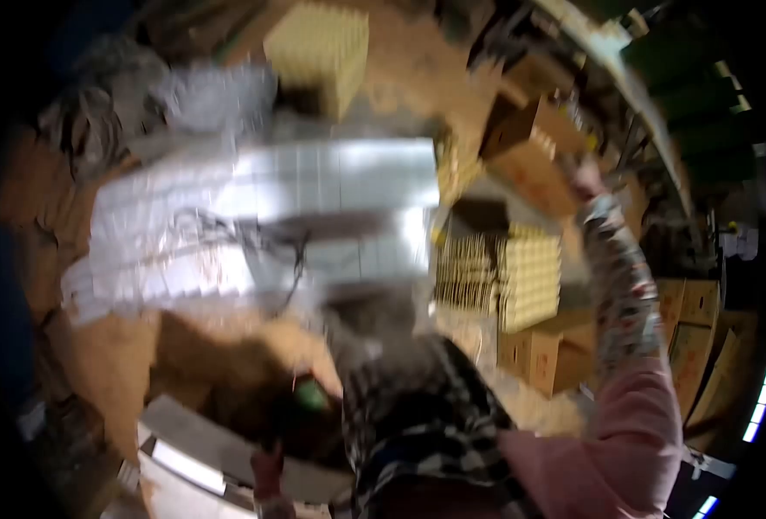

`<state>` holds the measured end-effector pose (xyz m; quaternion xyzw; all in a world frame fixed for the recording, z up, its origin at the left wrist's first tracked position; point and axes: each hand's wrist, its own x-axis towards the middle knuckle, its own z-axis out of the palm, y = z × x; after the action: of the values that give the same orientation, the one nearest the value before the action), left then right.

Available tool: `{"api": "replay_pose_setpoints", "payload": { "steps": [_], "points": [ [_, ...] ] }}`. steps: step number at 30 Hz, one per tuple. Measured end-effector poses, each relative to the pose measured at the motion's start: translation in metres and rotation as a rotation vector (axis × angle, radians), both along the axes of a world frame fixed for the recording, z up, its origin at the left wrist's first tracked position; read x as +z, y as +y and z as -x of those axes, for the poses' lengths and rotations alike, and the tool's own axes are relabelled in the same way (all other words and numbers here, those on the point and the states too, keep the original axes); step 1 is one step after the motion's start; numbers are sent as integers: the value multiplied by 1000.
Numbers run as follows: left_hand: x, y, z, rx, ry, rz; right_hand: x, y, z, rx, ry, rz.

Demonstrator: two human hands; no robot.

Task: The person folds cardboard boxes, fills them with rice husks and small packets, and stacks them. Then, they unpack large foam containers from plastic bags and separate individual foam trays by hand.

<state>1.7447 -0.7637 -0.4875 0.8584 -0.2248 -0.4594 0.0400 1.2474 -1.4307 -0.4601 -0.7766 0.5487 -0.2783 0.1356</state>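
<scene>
At the upper right my right arm, in a patterned sleeve, reaches out to an open brown cardboard box point(534, 160). My right hand point(584, 177) is closed at the near right edge of that box, its fingers smeared by motion. My left hand point(268, 471) is low in the view, at the edge of a grey-white panel point(205, 432); blur hides how its fingers lie. Something rounded and green point(311, 395) shows in the dark space beyond the left hand.
Shiny white blocks point(348, 182) form a wide surface ahead, with dark cord-like strands point(296, 255) on it. Pale egg-tray stacks point(528, 272) stand right of it, another stack point(318, 43) behind. Brown cartons point(552, 355) sit near my right arm. Clear plastic point(218, 95) lies back left.
</scene>
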Motion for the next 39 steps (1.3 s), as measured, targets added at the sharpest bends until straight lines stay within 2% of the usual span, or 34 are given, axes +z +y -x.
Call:
{"api": "replay_pose_setpoints", "payload": {
  "steps": [1,2,3,5,6,7,9,10,11,12,13,14,15,16,17,18,19,20,21,23,24,25,26,27,28,31,32,34,37,39],
  "points": [
    [-22,-20,-6,77,-147,124,28,-10,22,-148,-75,-58],
    [-48,-38,-16,63,-176,230,55,-22,44,-299,-165,-112],
    [-85,-36,-30,60,25,188,82,-32,64,-446,-264,-155],
    [-116,-75,-26,-16,87,232,102,-30,52,-606,-692,136],
    [-116,-96,-19,-54,115,265,107,-45,97,-631,-505,105],
    [-111,-108,-17,-83,134,202,103,-46,131,-553,-368,-42],
    [-104,-143,-13,-124,145,98,51,-55,177,-362,-121,-316],
    [-109,-153,-10,-127,141,110,-12,-49,180,-262,-112,-317],
    [-119,-158,-5,-124,138,124,-29,-29,119,-395,-18,-478],
    [-132,-164,1,-219,73,205,-42,-8,52,-510,94,-650],
    [-152,-167,8,-290,-7,237,-86,-1,43,-147,46,-798],
    [-146,-200,20,-329,-4,256,-154,16,44,-185,-5,-834],
    [-136,-242,38,-370,3,267,-215,36,32,32,-493,-863],
    [-141,-278,56,-345,34,229,-216,38,-13,3,30,-804],
    [-150,-310,75,-332,71,177,-300,45,4,-18,76,-958],
    [-176,-331,94,-433,-65,221,-326,55,-3,-5,116,-965],
    [-211,-354,113,-540,-196,269,-358,69,-23,-124,0,-991],
    [-239,-393,127,-532,-73,397,-388,82,-45,-245,-123,-1001],
    [-267,-437,145,-649,-130,424,-416,102,-67,-502,-394,-1009],
    [-332,-517,180,-800,-288,589,-414,125,-93,-397,-447,-1210],
    [-367,-552,195,-837,-384,768,-421,144,-98,-384,-518,-1205],
    [-380,-598,209,-935,-344,662,-429,162,-98,-373,-589,-1191],
    [-418,-624,220,-1005,-517,829,-440,175,-89,-402,-612,-1244],
    [-443,-648,233,-1033,-586,880,-450,188,-78,-434,-637,-1292],
    [-447,-677,246,-1105,-618,793,-463,194,-65,-463,-661,-1332],
    [-443,-722,271,-1202,-613,381,-490,202,-37,-657,-320,-1307],
    [-449,-721,273,-1255,-604,406,-494,201,-33,-704,-291,-1282],
    [-443,-712,269,-1375,-584,442,-493,205,-26,-693,-447,-1319],
    [-449,-710,264,-1226,-380,430,-504,201,-32,-669,-452,-1274],
    [-412,-721,273,-1146,-367,349,-501,197,-32,-635,-528,-1237]
  ]
}}
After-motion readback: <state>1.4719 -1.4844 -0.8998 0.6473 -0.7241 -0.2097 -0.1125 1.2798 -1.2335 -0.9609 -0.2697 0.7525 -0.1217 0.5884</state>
